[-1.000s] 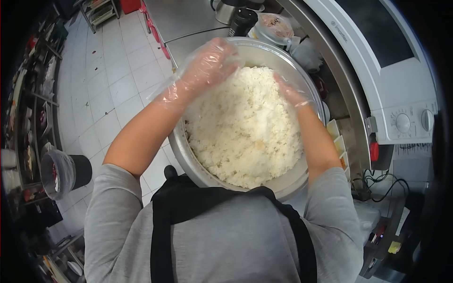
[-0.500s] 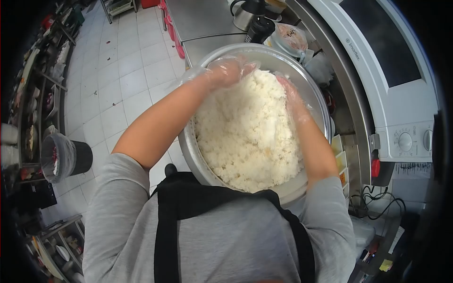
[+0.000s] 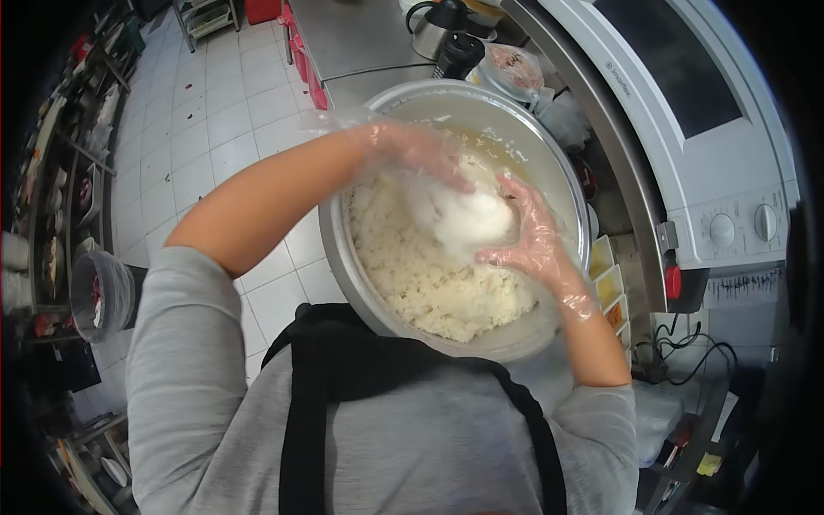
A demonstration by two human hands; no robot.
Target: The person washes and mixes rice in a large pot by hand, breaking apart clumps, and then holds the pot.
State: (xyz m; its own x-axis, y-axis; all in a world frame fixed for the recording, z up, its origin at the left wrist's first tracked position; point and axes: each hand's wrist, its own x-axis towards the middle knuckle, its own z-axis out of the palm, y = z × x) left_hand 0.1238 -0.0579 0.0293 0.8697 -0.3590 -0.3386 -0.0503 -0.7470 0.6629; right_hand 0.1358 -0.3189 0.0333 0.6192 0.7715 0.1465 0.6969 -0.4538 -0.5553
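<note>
A large round metal pot (image 3: 336,257) of steaming white cooked rice (image 3: 446,296) stands in front of me. Thin clear plastic gloves cover both my hands. My right hand (image 3: 536,236) curves around the right side of a pale lump of rice (image 3: 472,221), its thumb and fingers bent around it. On the lump's far left side is my left hand (image 3: 421,154), smeared by motion, so its fingers are hard to make out. Steam or blur softens the lump's edges. At the pot's far side, the inner wall and some scattered grains show.
Beyond the pot, a steel counter (image 3: 343,34) holds a metal jug (image 3: 436,34), a black-lidded container (image 3: 459,56) and a plastic bag of food (image 3: 513,69). A white appliance (image 3: 687,172) stands right, near small food trays (image 3: 609,287). A lined bin (image 3: 103,292) is left.
Both hands were at the pot's far side; they have come nearer me with a mass of rice between them. The far inner wall is now uncovered. The view has shifted slightly.
</note>
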